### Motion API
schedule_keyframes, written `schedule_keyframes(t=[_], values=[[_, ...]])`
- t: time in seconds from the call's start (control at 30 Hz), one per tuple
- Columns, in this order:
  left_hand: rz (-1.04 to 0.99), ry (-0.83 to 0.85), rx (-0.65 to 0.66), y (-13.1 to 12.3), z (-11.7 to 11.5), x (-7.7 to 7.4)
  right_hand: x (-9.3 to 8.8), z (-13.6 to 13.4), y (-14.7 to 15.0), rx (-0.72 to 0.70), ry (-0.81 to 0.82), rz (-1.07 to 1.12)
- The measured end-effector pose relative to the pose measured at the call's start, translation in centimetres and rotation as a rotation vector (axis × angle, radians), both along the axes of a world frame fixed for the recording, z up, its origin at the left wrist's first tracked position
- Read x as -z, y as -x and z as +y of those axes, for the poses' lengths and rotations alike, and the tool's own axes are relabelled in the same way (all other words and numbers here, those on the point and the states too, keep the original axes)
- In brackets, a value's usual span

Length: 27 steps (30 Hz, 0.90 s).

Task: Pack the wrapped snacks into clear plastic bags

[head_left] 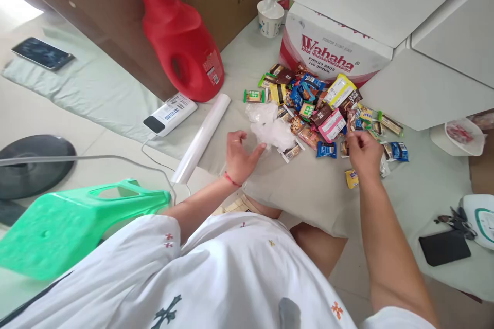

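Observation:
My left hand [242,157] is open, thumb stretched out and fingers partly curled, beside a crumpled whitish plastic bag [276,132]. Whether the thumb tip touches the bag I cannot tell. At the right side of a heap of wrapped snacks, my right hand [365,153] is closed in a pinch on a brown snack packet [352,119], whose lower end is hidden by the fingers. The heap holds a pink-and-white packet [332,126], a yellow-and-white packet [340,91] and several blue, green and brown ones. A small yellow packet [352,179] lies just below my right hand.
Behind the heap stands a Wahaha carton [328,49], with paper cups [270,19] beside it. To the left are a red detergent bottle [185,46], a white roll [201,139], a white device [170,114] and a green stool [73,221]. A black wallet [445,248] and keys [457,222] lie right.

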<state>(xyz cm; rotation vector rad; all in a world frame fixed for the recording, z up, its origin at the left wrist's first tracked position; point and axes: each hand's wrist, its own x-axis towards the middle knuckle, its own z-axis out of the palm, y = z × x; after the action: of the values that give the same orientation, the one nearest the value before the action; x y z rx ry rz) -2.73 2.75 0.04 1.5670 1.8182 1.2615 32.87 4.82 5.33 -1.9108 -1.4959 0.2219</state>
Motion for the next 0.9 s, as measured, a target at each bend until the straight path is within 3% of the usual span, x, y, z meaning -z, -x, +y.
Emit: schedule_keyframes(t=[0.13, 0.27, 0.4, 0.53, 0.63, 0.77, 0.9], values=[[-0.31, 0.325, 0.101, 0.2, 1.9, -0.4, 0.1, -5.0, 6.2, -0.124, -0.007, 0.186], [-0.723, 0.31, 0.155, 2.9, 0.4, -1.4, 1.4, -8.8, 10.5, -0.101, -0.059, 0.395], [-0.919, 0.364, 0.197, 4.2, -1.3, -2.7, 2.3, -9.9, 13.4, -0.179, -0.018, 0.46], [-0.934, 0.424, 0.218, 2.7, -1.4, -2.8, 2.6, -7.0, 16.9, -0.375, 0.047, 0.13], [-0.877, 0.34, 0.169, 2.0, -1.3, -2.3, 2.8, -3.2, 18.6, -0.566, 0.184, -0.2], [-0.773, 0.242, -0.031, 4.1, -1.8, -1.6, 3.6, 1.8, 18.2, -0.436, 0.247, -0.303], [-0.784, 0.356, 0.049, 6.3, -3.1, -1.9, 4.1, 5.2, 17.1, -0.283, 0.205, -0.188]])
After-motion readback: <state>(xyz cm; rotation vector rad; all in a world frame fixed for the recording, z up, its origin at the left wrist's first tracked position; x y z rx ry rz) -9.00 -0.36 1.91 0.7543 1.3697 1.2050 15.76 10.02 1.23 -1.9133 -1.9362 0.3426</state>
